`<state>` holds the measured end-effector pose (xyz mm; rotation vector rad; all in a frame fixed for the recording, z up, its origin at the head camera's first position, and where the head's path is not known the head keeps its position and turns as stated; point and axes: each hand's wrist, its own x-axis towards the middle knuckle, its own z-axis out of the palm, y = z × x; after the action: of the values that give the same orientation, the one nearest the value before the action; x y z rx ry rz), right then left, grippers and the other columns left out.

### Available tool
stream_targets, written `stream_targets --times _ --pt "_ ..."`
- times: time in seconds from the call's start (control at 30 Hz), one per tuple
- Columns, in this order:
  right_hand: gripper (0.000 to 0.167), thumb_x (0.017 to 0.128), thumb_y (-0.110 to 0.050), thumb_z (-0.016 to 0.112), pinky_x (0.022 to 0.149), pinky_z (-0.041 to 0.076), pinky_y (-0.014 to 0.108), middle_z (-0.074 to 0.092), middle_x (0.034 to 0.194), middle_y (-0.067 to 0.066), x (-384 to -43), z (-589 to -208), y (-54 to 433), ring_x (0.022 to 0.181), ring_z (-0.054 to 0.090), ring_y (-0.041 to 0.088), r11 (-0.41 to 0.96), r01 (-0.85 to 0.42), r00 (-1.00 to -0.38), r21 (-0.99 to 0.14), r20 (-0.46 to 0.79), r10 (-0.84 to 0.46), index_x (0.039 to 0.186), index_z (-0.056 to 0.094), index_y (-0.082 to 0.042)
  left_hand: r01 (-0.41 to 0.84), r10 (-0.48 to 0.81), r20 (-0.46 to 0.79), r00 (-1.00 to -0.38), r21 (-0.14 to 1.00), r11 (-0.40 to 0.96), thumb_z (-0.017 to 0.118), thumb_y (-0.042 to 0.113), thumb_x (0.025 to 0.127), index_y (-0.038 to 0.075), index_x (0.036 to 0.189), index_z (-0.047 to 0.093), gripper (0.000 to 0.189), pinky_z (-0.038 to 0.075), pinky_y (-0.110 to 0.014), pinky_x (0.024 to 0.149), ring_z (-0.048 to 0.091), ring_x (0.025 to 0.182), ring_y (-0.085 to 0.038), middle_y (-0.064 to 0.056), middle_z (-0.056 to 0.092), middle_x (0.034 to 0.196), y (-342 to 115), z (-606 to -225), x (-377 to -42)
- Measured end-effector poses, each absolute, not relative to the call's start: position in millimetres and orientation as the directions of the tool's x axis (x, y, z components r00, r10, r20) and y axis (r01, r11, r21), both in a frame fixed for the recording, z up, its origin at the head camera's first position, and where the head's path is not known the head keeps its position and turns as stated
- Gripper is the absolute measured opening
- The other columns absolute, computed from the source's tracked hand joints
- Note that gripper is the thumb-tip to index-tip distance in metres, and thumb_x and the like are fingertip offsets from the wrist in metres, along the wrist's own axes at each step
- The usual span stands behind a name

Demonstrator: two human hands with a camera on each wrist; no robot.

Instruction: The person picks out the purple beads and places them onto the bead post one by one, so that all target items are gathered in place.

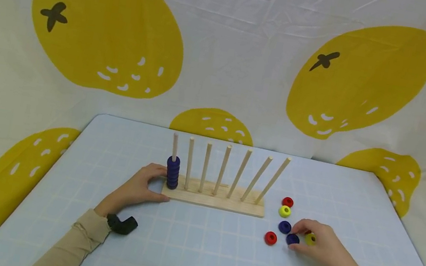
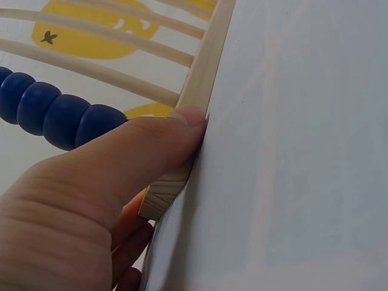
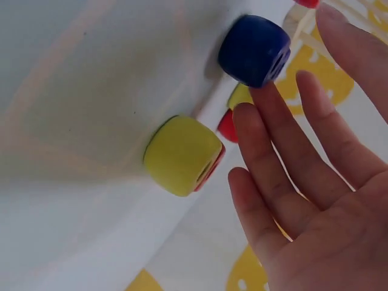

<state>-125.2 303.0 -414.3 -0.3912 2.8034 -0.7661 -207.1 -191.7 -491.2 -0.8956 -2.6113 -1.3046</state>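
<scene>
A wooden peg rack (image 1: 214,201) stands on the table, its leftmost peg threaded with a stack of dark blue beads (image 1: 172,173). My left hand (image 1: 141,183) grips the left end of its base, thumb on the front edge (image 2: 200,85) and fingers behind. Over the loose beads at the right, my right hand (image 1: 321,246) has its fingers spread around a blue bead (image 1: 293,240). In the right wrist view a fingertip meets the blue bead (image 3: 253,51), while the thumb stands apart from it. A yellow bead (image 3: 182,154) lies beside these fingers, with a red one partly hidden behind.
Near the rack's right end lie another blue bead (image 1: 285,227), a yellow bead (image 1: 284,211) and two red beads, one farther back (image 1: 288,202), one nearer (image 1: 270,238). Several bare pegs (image 1: 222,170) rise from the base. A lemon-print cloth (image 1: 238,61) hangs behind the table.
</scene>
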Motion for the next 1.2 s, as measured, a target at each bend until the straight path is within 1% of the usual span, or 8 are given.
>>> stream_targets --times 0.17,0.33,0.6,0.83,1.07,1.2 --pt "0.029 0.074 -0.013 0.087 0.082 0.055 0.038 0.065 0.093 -0.008 -123 -420 303 0.089 0.058 0.015 0.824 -0.248 -0.927 -0.509 -0.123 -0.355 0.095 0.068 -0.015 0.531 0.461 0.318 -0.829 0.708 0.466 0.093 0.022 0.067 0.008 0.12 0.068 0.061 0.044 -0.052 0.103 0.055 0.118 -0.028 -0.007 0.063 0.125 -192 -492 -207" --pt "0.028 0.075 -0.009 0.086 0.081 0.055 0.036 0.065 0.093 -0.009 -123 -423 305 0.087 0.058 0.011 0.819 -0.287 -0.92 -0.497 -0.095 -0.38 0.096 0.068 -0.014 0.528 0.462 0.315 -0.829 0.711 0.464 0.093 0.023 0.067 0.009 0.12 0.068 0.061 0.044 -0.051 0.103 0.055 0.118 -0.027 -0.006 0.062 0.125 -193 -493 -208" --pt "0.026 0.077 -0.009 0.085 0.083 0.056 0.042 0.066 0.094 -0.008 -122 -420 303 0.088 0.06 0.014 0.83 -0.252 -0.927 -0.498 -0.122 -0.355 0.097 0.069 -0.013 0.535 0.464 0.322 -0.825 0.71 0.458 0.094 0.024 0.067 0.011 0.12 0.068 0.06 0.043 -0.051 0.103 0.055 0.118 -0.026 -0.005 0.063 0.125 -194 -496 -209" --pt "0.023 0.078 -0.007 0.083 0.085 0.055 0.047 0.067 0.094 -0.007 -123 -412 303 0.088 0.06 0.016 0.823 -0.262 -0.924 -0.504 -0.115 -0.364 0.096 0.07 -0.013 0.54 0.461 0.33 -0.824 0.705 0.46 0.093 0.023 0.068 0.011 0.121 0.068 0.06 0.044 -0.052 0.102 0.055 0.118 -0.026 -0.005 0.063 0.125 -194 -497 -209" --pt "0.024 0.077 -0.008 0.084 0.083 0.056 0.045 0.066 0.091 -0.009 -124 -404 303 0.084 0.059 0.011 0.823 -0.274 -0.916 -0.498 -0.124 -0.381 0.095 0.07 -0.013 0.515 0.456 0.311 -0.834 0.733 0.444 0.093 0.022 0.067 0.011 0.12 0.068 0.06 0.043 -0.051 0.104 0.053 0.12 -0.024 -0.005 0.062 0.126 -194 -497 -209" --pt "0.026 0.077 -0.008 0.085 0.084 0.055 0.048 0.067 0.093 -0.007 -123 -393 304 0.085 0.061 0.014 0.813 -0.257 -0.918 -0.523 -0.13 -0.374 0.097 0.07 -0.011 0.508 0.455 0.301 -0.838 0.735 0.45 0.093 0.022 0.067 0.011 0.119 0.068 0.059 0.042 -0.051 0.105 0.053 0.12 -0.024 -0.004 0.062 0.127 -194 -497 -210"
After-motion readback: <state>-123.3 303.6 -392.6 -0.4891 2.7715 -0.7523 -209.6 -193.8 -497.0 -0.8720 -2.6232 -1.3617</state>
